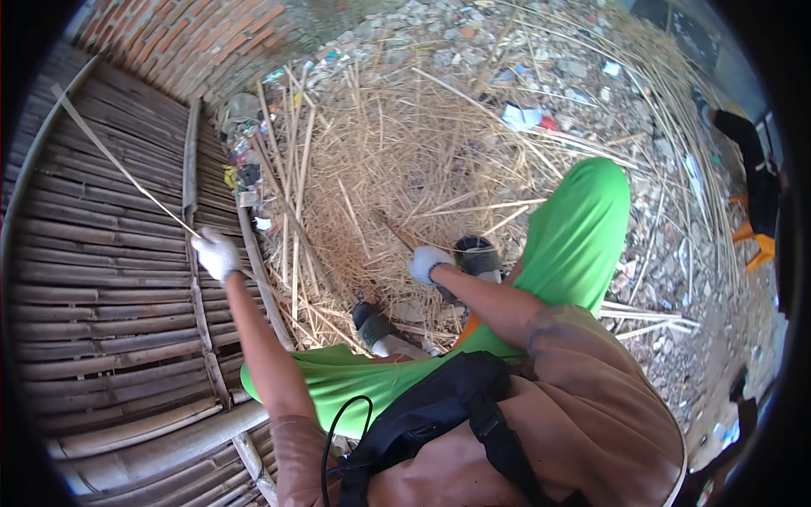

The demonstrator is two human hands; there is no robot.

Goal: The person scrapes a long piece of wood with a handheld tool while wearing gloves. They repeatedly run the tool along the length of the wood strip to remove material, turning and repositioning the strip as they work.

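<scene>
My left hand [218, 253], in a whitish work glove, is stretched out to the left and closed around the end of a long, thin bamboo strip [124, 170]. The strip slants up and away over the bamboo slats. In front of my body, my gloved right hand [429, 265] is wrapped around a knife [395, 231]. Its narrow, brownish blade points away and to the left, above the shavings, and the grip is mostly hidden by the glove. The knife and the strip are well apart.
A bamboo slat panel [110, 296] fills the left side. Bamboo shavings [405, 144] and loose sticks [291, 186] cover the ground ahead, with rubble [574, 68] beyond. A brick wall [177, 38] stands at the back left. Another person's dark-clad leg [748, 144] shows near an orange stool [756, 245].
</scene>
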